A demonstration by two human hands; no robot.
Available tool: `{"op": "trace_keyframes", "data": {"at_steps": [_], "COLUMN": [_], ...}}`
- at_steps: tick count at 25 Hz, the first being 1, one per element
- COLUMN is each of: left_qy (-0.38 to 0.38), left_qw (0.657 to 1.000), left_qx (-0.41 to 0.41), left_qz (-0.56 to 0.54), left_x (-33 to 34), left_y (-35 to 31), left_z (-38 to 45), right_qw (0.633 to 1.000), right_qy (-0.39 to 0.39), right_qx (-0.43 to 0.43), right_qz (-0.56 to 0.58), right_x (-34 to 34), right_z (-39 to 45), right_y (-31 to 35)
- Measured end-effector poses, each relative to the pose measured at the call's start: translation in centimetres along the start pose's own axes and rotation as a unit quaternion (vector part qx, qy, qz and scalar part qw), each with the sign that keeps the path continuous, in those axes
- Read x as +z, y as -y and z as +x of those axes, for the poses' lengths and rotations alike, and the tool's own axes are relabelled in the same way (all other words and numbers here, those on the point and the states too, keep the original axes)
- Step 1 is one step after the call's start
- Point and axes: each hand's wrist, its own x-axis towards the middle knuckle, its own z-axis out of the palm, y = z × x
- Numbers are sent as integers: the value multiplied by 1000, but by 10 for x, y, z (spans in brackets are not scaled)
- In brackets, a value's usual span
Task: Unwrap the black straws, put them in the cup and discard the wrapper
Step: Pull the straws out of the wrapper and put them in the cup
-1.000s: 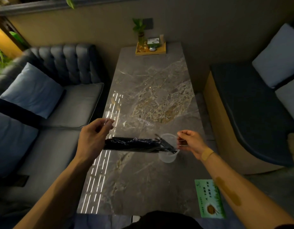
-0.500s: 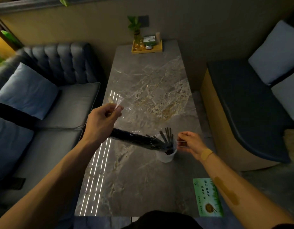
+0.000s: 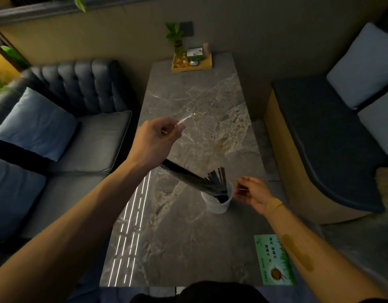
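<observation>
Left hand pinched on wrapper, lifted; straws sliding into cup. Right hand fingers loosely apart beside cup. I'd pull slowly, steadying cup.

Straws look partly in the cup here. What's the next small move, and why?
Probably keep lifting the left hand so the clear wrapper slides off: some black straws already fan out in the cup, but the bundle leans with its upper end sleeved. The right hand waits beside the cup.
</observation>
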Motion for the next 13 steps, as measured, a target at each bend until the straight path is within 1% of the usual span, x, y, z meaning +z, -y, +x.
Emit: {"op": "trace_keyframes", "data": {"at_steps": [4, 8, 13], "left_qy": [35, 62, 73], "left_qw": [998, 995, 992], "left_qx": [24, 43, 51], "left_qz": [45, 67, 85], "left_x": [6, 13, 21], "left_y": [-25, -45, -55], "left_z": [3, 6, 5], "right_qw": [1000, 998, 998], "right_qy": [-1, 6, 5], "right_qx": [20, 34, 33], "right_qz": [18, 47, 45], "right_x": [-4, -11, -19], "right_z": [-3, -8, -11], "right_y": [-2, -5, -7]}}
